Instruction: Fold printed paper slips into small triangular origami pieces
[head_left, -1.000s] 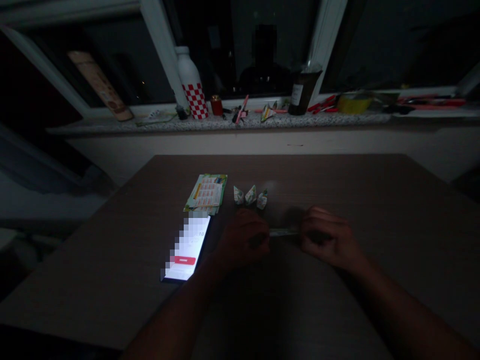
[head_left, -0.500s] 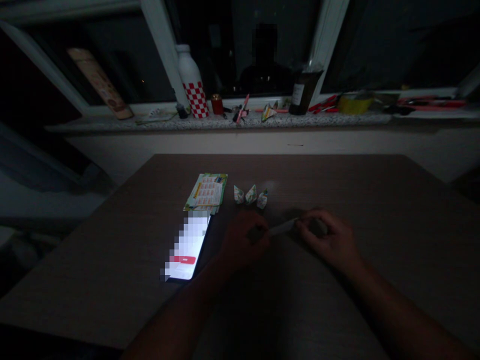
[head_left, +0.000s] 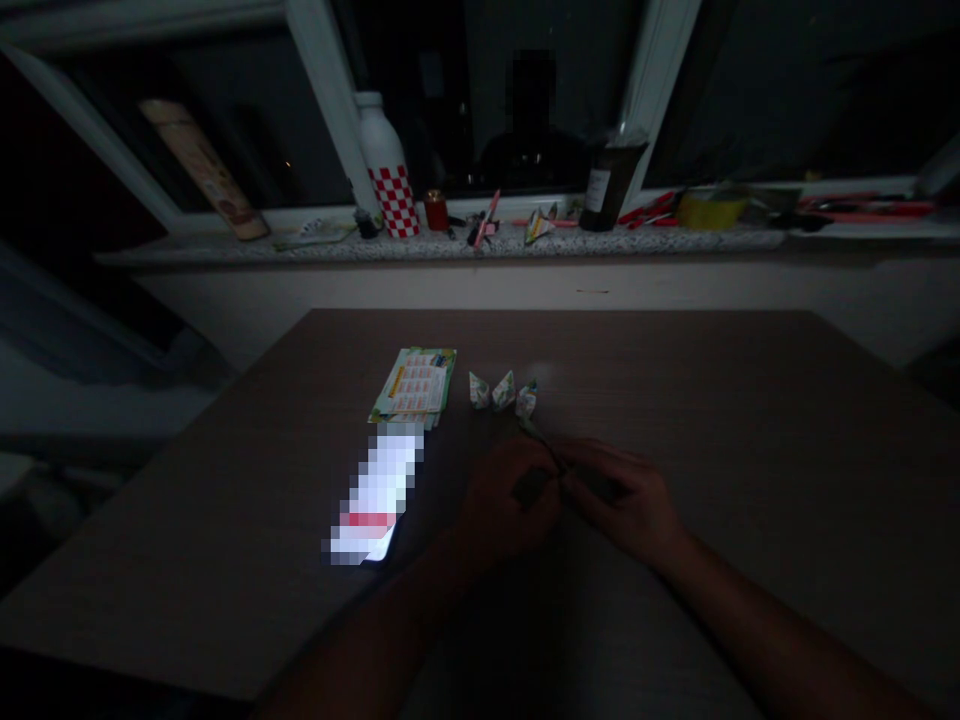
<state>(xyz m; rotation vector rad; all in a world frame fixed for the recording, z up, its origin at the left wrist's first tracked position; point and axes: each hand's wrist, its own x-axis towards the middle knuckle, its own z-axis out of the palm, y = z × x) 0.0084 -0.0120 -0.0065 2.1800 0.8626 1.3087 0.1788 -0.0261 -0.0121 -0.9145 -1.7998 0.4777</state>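
My left hand [head_left: 510,500] and my right hand [head_left: 626,500] meet above the table, fingertips pinched together. Between them is a folded piece of paper [head_left: 531,428]; a thin end of it pokes out beyond the left fingers, and the dim light and my fingers hide most of the rest. Just past my hands, three small folded paper pieces stand in a row: a left one [head_left: 478,390], a middle one [head_left: 503,391] and a right one [head_left: 526,399]. A lit phone [head_left: 379,495] lies left of my left hand, below a stack of printed paper sheets [head_left: 414,385].
The wooden table [head_left: 675,360] reaches a wall under a window. Along the stone sill [head_left: 300,245] stand a checkered bottle [head_left: 394,195], a pinkish tumbler [head_left: 199,165], a small red jar [head_left: 435,210], a dark labelled bag [head_left: 600,190] and a yellow roll [head_left: 711,208].
My hands have come together; the right moved left until the fingertips meet. The paper, stretched as a pale strip between them before, is now mostly covered, with one end pointing up and away.
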